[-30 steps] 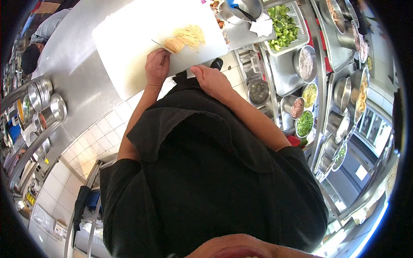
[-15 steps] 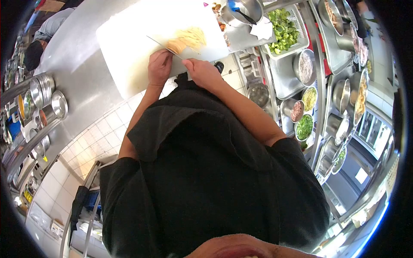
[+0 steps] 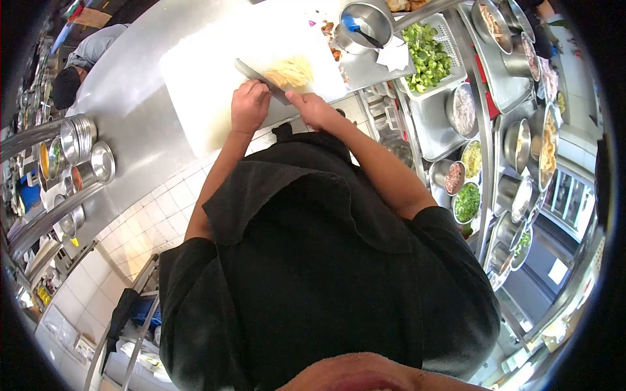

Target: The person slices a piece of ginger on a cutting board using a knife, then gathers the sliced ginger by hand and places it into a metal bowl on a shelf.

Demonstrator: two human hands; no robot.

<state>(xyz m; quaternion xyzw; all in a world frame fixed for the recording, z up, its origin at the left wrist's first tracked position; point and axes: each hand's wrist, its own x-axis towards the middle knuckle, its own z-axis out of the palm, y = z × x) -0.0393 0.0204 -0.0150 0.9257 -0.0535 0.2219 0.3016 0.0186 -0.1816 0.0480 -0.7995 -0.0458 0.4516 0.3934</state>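
Observation:
On the white cutting board point(image 3: 195, 85) lies a pile of thin pale-yellow strips point(image 3: 291, 70). A knife point(image 3: 259, 79) crosses the board at a slant, right beside the pile, the flat of its blade partly showing. My right hand point(image 3: 315, 112) is closed around the knife's handle near the board's front edge. Close against the near side of the blade is my left hand point(image 3: 250, 104), its fingers curled in. Whatever lies under those fingertips is hidden.
To the right stand a metal bowl point(image 3: 375, 19) with a blue-handled utensil, a basket of chopped greens point(image 3: 427, 58), and racks of filled metal containers point(image 3: 464, 107). Stacked metal bowls point(image 3: 78, 140) sit at left. Another person point(image 3: 81, 65) is at the far left.
The knife blade has tilted, so more of its flat side shows now. My left hand's fingers look more curled. The whole view has shifted slightly.

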